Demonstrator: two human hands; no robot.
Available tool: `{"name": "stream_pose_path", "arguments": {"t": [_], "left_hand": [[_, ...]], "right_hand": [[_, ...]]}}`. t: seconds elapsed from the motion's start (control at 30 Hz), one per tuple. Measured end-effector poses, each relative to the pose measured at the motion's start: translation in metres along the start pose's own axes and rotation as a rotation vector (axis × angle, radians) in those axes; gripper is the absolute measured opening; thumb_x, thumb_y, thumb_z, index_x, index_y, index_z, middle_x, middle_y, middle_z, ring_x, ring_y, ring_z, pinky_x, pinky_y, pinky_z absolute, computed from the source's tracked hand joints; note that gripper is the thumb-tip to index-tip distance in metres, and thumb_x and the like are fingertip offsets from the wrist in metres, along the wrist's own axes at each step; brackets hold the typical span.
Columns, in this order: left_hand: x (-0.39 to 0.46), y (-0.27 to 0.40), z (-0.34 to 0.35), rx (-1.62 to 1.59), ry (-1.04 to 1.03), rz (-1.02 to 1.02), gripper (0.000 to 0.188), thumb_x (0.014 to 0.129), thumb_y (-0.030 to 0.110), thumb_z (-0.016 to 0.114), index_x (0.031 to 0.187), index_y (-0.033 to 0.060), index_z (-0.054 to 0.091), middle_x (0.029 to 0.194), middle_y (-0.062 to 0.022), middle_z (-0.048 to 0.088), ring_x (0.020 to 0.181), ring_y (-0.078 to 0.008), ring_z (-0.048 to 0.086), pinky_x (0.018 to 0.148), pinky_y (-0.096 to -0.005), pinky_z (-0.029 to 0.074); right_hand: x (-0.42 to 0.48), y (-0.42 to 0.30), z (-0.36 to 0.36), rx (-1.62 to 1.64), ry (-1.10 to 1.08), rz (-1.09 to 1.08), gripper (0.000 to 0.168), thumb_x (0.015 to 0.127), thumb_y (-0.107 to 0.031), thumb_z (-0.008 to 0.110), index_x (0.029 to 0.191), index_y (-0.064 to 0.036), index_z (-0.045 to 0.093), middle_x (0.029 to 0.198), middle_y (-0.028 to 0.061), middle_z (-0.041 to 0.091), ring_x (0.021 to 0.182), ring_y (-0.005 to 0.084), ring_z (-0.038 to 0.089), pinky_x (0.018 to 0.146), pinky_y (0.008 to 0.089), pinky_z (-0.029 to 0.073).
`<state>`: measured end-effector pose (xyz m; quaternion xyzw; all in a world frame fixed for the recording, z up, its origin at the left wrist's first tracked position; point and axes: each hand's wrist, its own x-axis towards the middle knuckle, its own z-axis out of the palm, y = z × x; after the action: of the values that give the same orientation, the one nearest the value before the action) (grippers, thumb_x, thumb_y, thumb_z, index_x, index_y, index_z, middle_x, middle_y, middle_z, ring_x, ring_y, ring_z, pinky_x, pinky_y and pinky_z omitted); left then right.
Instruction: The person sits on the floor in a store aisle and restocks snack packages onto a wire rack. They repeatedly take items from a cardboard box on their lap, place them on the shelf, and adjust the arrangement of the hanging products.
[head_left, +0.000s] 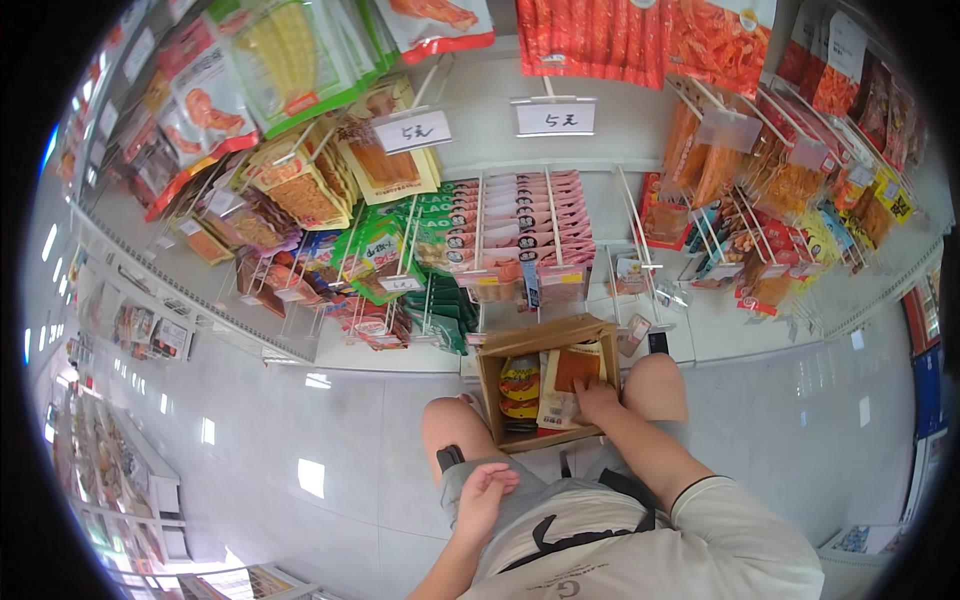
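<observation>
An open cardboard box (486, 397) stands between my knees, against the low front of a shop shelf. Inside lie yellow snack packets (519, 386) on the left and a cream packet with an orange-brown window (574, 367) on the right. My right hand (596, 401) reaches into the box, its fingers on the cream packet; whether they grip it cannot be told. Over my left thigh my left hand (489, 484) hovers or rests, fingers loosely curled, with nothing seen in it.
Wire hooks above hold pink packets (525, 225), green packets (375, 255) and large red bags (592, 37). Price cards (553, 118) hang on hook ends. A small packet (637, 330) lies on the base shelf right of the box. More racks (135, 465) stand at the left.
</observation>
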<state>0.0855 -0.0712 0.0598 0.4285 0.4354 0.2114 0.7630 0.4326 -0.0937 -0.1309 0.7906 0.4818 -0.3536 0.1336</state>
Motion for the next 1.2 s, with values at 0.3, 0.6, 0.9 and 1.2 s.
{"name": "stream_pose_path", "arguments": {"t": [0.3, 0.6, 0.9, 1.2], "left_hand": [[0.003, 0.006, 0.027, 0.089, -0.181, 0.077, 0.019, 0.114, 0.011, 0.059, 0.129, 0.0007, 0.063, 0.118, -0.0115, 0.075, 0.110, -0.0200, 0.072, 0.101, -0.0346, 0.057], [-0.015, -0.013, 0.014, 0.039, -0.140, 0.063, 0.022, 0.111, 0.004, 0.055, 0.132, -0.0003, 0.061, 0.121, -0.0129, 0.075, 0.112, -0.0209, 0.072, 0.100, -0.0346, 0.057], [-0.017, -0.019, -0.007, 0.041, -0.063, 0.046, 0.025, 0.109, 0.002, 0.053, 0.133, 0.0008, 0.061, 0.121, -0.0115, 0.074, 0.111, -0.0188, 0.071, 0.097, -0.0325, 0.056], [-0.001, -0.018, 0.000, 0.036, -0.090, 0.011, 0.026, 0.109, 0.003, 0.054, 0.134, 0.0011, 0.061, 0.120, -0.0105, 0.074, 0.111, -0.0180, 0.071, 0.096, -0.0312, 0.055]], "right_hand": [[-0.012, -0.010, -0.001, -0.306, 0.076, -0.024, 0.142, 0.079, -0.081, 0.079, 0.178, -0.016, 0.000, 0.168, 0.0336, 0.038, 0.150, 0.0503, 0.045, 0.123, 0.0552, 0.037], [-0.038, -0.019, -0.008, -0.360, 0.254, -0.385, 0.104, 0.089, -0.065, 0.077, 0.174, -0.030, 0.028, 0.178, 0.0184, 0.029, 0.162, 0.0493, 0.027, 0.131, 0.0675, 0.018], [-0.034, -0.025, -0.006, -0.360, 0.323, -0.475, 0.043, 0.096, -0.040, 0.071, 0.130, -0.014, 0.071, 0.128, 0.0152, 0.073, 0.123, 0.0378, 0.068, 0.119, 0.0593, 0.040], [-0.060, -0.004, -0.028, 0.156, 0.720, -0.277, 0.016, 0.102, -0.018, 0.059, 0.109, -0.011, 0.071, 0.100, 0.0182, 0.077, 0.095, 0.0422, 0.074, 0.084, 0.0553, 0.058]]}}
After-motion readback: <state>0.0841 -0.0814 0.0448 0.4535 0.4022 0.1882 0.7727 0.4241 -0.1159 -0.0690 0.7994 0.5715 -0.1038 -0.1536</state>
